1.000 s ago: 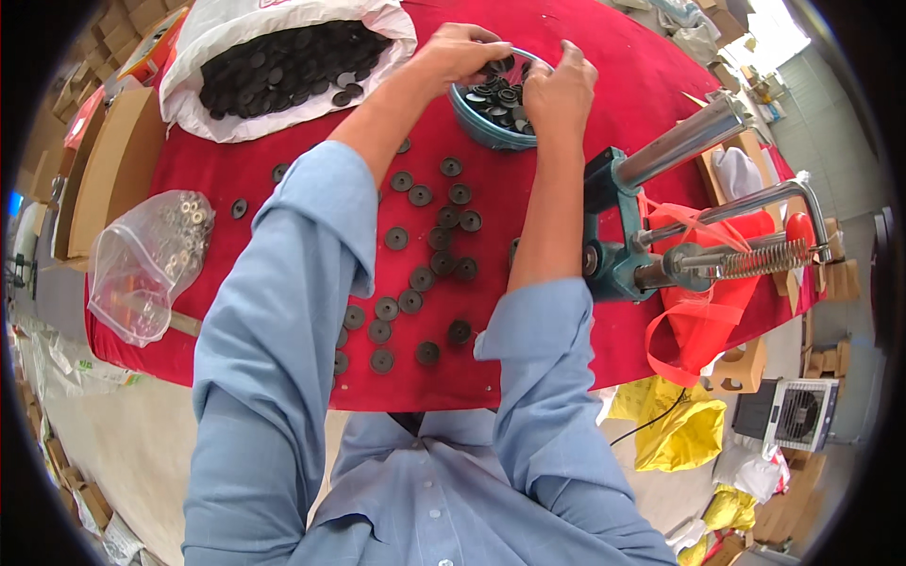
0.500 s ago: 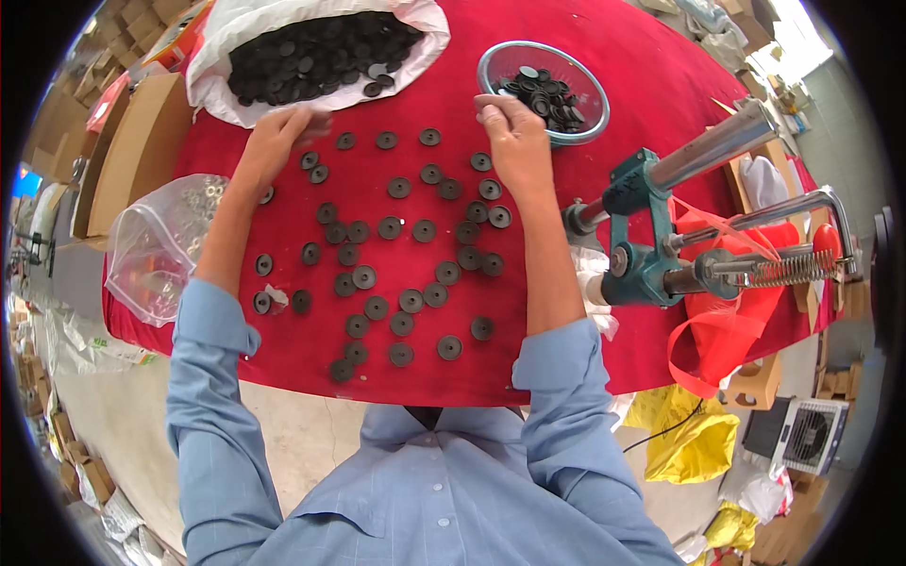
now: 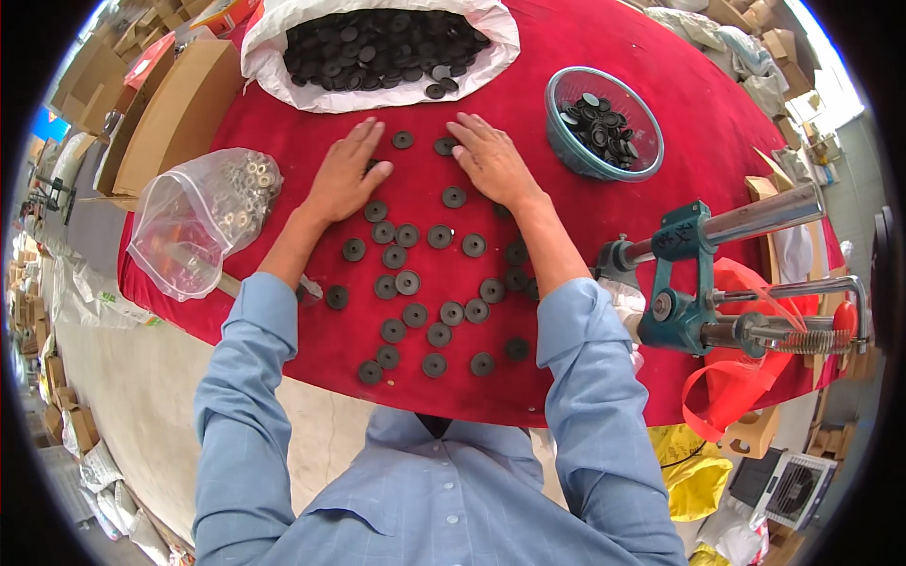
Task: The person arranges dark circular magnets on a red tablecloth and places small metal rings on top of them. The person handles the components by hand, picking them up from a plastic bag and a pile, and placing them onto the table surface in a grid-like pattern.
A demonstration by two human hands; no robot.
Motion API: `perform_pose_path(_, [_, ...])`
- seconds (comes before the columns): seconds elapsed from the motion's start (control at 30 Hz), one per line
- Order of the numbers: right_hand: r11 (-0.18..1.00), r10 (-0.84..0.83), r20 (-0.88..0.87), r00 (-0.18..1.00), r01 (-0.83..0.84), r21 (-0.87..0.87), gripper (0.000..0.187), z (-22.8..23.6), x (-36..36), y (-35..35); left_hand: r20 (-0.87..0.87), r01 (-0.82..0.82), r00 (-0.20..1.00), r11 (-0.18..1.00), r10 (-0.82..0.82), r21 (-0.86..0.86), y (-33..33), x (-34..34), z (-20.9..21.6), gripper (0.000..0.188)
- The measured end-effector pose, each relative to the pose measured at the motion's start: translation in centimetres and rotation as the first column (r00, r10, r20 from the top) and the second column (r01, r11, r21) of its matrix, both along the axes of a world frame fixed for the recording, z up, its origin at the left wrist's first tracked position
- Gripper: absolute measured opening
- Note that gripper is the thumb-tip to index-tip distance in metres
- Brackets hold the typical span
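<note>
Many round black discs with a small centre hole, such as one disc (image 3: pixel 439 237), lie scattered over the red tablecloth (image 3: pixel 311 349). My left hand (image 3: pixel 347 173) rests flat near the far left of these discs, fingers stretched out, partly covering one. Opposite it, my right hand (image 3: pixel 493 162) lies palm down with fingers spread, its fingertips at another disc (image 3: pixel 444 146). Neither hand grips anything. Beyond both hands sits a white sack (image 3: pixel 505 33) full of black discs. To the right of my right hand stands a clear bluish bowl (image 3: pixel 653 168) holding more black discs.
A clear plastic bag (image 3: pixel 175 236) of small metal rings lies at the left, beside a cardboard box (image 3: pixel 179 123). On the right stands a green hand press (image 3: pixel 679 283) with a steel lever and spring. A red bag (image 3: pixel 731 387) hangs behind it.
Both hands have come down flat onto the cloth among the far discs, the right one leaving the bowl's edge. The whole view has shifted, so the table things appear farther right.
</note>
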State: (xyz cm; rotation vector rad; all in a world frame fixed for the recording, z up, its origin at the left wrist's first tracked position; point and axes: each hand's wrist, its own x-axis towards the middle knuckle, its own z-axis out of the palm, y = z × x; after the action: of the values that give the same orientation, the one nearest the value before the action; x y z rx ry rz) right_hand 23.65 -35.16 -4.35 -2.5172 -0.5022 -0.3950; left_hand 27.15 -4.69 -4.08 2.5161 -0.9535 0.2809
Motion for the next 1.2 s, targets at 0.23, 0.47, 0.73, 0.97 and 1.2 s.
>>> perform_pose_path(0.23, [0.982,0.174,-0.099,0.980,-0.181,-0.060,0.052,1.1,-3.3,3.0,-0.171,0.188,0.972,0.969,-0.160,0.160,-2.7,-2.9,1.3,0.067])
perform_pose_path(0.47, [0.983,0.183,-0.187,0.965,-0.184,0.011,0.046,4.2,-10.5,1.7,-0.293,0.359,0.897,0.932,-0.331,0.045,-1.4,-7.9,3.3,0.064])
perform_pose_path(0.73, [0.928,-0.357,-0.014,0.934,0.353,-0.115,0.057,0.3,-12.5,-3.3,-0.147,-0.168,0.976,0.984,0.160,-0.049,6.8,-12.8,3.5,0.067])
perform_pose_path(0.97, [0.967,-0.238,-0.039,0.971,0.233,-0.101,0.063,-0.4,-13.8,1.4,-0.107,-0.259,0.959,0.965,0.261,0.038,7.0,-16.9,0.3,0.078])
perform_pose_path(1.2, [0.974,-0.228,-0.081,0.970,0.228,-0.013,0.056,3.2,-16.0,2.6,-0.144,-0.181,0.971,0.980,0.192,0.085,0.6,-17.8,0.8,0.075])
